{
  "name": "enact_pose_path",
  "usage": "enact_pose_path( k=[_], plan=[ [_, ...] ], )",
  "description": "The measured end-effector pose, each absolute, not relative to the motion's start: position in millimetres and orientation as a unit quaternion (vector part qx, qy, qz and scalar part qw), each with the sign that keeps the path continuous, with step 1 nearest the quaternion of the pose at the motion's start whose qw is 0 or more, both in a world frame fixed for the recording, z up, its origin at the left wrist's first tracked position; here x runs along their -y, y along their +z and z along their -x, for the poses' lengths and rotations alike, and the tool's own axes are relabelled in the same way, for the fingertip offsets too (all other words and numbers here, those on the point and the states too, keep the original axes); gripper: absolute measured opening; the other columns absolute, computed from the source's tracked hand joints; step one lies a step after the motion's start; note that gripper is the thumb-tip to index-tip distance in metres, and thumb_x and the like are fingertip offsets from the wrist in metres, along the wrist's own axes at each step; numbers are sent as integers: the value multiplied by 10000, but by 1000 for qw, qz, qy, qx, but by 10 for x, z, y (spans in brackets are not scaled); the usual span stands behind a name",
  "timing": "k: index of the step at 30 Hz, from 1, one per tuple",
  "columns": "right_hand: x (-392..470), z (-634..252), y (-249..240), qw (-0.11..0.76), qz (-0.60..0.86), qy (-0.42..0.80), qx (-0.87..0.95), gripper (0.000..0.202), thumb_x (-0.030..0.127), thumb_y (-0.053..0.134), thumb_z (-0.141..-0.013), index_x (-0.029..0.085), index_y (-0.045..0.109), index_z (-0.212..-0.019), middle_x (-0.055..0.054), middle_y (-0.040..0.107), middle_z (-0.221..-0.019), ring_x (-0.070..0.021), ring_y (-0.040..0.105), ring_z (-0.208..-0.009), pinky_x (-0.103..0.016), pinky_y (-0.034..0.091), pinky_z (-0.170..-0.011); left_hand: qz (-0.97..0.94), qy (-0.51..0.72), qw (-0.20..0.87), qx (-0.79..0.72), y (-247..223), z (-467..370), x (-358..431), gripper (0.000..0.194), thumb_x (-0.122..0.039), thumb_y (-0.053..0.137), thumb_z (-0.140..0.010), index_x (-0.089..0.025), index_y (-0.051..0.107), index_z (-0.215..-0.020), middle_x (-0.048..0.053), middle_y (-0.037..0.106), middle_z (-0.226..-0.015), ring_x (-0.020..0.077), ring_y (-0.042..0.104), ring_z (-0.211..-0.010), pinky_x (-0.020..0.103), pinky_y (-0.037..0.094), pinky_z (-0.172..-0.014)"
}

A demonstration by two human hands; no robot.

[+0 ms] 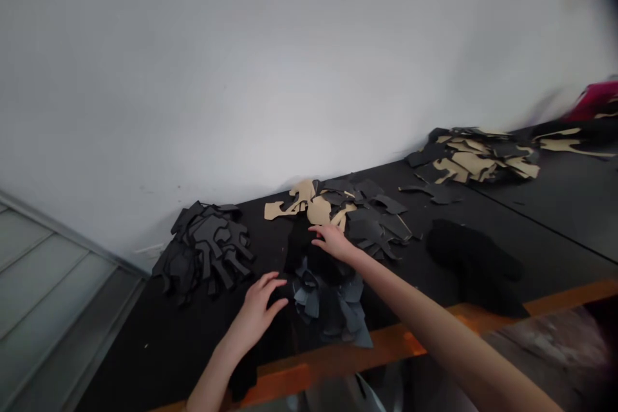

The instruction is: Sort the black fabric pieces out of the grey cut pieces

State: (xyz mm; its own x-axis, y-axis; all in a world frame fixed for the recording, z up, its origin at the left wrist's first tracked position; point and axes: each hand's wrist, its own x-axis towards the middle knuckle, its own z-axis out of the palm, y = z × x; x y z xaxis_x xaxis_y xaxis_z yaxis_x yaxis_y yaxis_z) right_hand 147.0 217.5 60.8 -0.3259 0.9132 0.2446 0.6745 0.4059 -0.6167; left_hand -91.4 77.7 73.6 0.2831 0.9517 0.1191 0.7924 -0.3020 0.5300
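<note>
My left hand (258,310) hovers over the black table with its fingers apart and nothing in them, left of a pile of blue-grey cut pieces (333,302). My right hand (332,241) reaches over black material (302,244) just behind that pile, thumb and fingers parted, holding nothing that shows. Whether its fingertips touch the material cannot be made out. Behind it lie tan and dark cut pieces (318,210), with dark flat pieces (371,228) to their right. A heap of dark grey cut pieces (207,244) sits to the left of my left hand.
Farther right is a heap of tan and dark scraps (473,161). Black fabric (473,261) lies near the front edge, which has orange tape (284,381). A pale wall (270,64) stands behind the table (159,347). Something pink (593,100) shows at far right.
</note>
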Motion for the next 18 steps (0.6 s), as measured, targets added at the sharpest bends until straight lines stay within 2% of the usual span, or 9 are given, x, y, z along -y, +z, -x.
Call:
enact_pose_path(
  k=[3, 6, 8, 9, 11, 13, 14, 16, 18],
  plan=[
    [-2146, -1494, 658, 306, 492, 239, 779, 388, 144, 734, -661, 183, 704, -1046, -42, 697, -762, -243, 637, -783, -370, 480, -764, -764, 233, 188, -572, 760, 1090, -814, 245, -305, 560, -839, -263, 645, -1064, 85, 592, -1228, 251, 571, -1144, 453, 430, -999],
    [-1979, -1652, 813, 357, 476, 261, 760, 262, 153, 692, -700, 195, 736, -955, -19, 692, -724, -187, 630, -674, -296, 497, -674, -750, 262, 194, -576, 787, 1128, -921, 243, -328, 545, -844, -245, 648, -1048, 81, 602, -1213, 242, 571, -1140, 448, 423, -1006],
    [-1784, -1900, 942, 417, 481, 250, 730, 211, 223, 609, -792, 208, 730, -964, -41, 709, -854, -194, 643, -782, -304, 502, -734, -741, 283, 211, -571, 786, 1082, -1022, 267, -356, 539, -845, -234, 638, -1061, 83, 615, -1194, 241, 583, -1116, 445, 432, -994],
    [-1666, -2072, 1001, 454, 489, 240, 705, 228, 265, 559, -835, 211, 720, -988, -57, 704, -957, -205, 637, -880, -321, 495, -793, -734, 289, 228, -571, 778, 1047, -1085, 290, -375, 538, -843, -231, 627, -1078, 85, 626, -1177, 241, 596, -1089, 440, 450, -971],
    [-1408, -2495, 1079, 525, 518, 216, 640, 287, 355, 512, -868, 207, 700, -1027, -70, 692, -1030, -219, 620, -966, -352, 486, -839, -709, 292, 275, -580, 751, 968, -1243, 353, -416, 543, -832, -219, 598, -1120, 91, 643, -1150, 239, 625, -1024, 417, 484, -918],
    [-1153, -2971, 1071, 634, 554, 244, 482, 312, 427, 663, -753, 230, 714, -989, -39, 714, -936, -207, 643, -876, -313, 514, -751, -673, 279, 312, -610, 714, 887, -1449, 432, -447, 535, -829, -192, 552, -1178, 109, 640, -1162, 231, 641, -983, 384, 493, -895],
    [-1039, -3208, 1028, 649, 571, 270, 424, 361, 446, 700, -711, 240, 711, -1007, -34, 715, -912, -202, 647, -834, -299, 519, -697, -657, 270, 320, -627, 694, 845, -1566, 474, -459, 522, -834, -170, 524, -1209, 128, 623, -1195, 229, 642, -989, 369, 484, -905],
    [-855, -3647, 870, 658, 604, 296, 339, 454, 465, 740, -645, 242, 706, -1039, -54, 715, -893, -211, 643, -772, -308, 509, -622, -635, 251, 318, -658, 655, 754, -1814, 570, -487, 491, -844, -114, 456, -1273, 188, 554, -1290, 244, 617, -1058, 354, 451, -943],
    [-729, -4007, 652, 628, 665, 262, 308, 406, 444, 748, -597, 231, 730, -943, -84, 709, -840, -245, 639, -754, -370, 501, -643, -628, 241, 309, -672, 624, 653, -2049, 681, -542, 480, -835, -74, 389, -1321, 245, 456, -1377, 287, 539, -1185, 366, 399, -994]
  ],
)
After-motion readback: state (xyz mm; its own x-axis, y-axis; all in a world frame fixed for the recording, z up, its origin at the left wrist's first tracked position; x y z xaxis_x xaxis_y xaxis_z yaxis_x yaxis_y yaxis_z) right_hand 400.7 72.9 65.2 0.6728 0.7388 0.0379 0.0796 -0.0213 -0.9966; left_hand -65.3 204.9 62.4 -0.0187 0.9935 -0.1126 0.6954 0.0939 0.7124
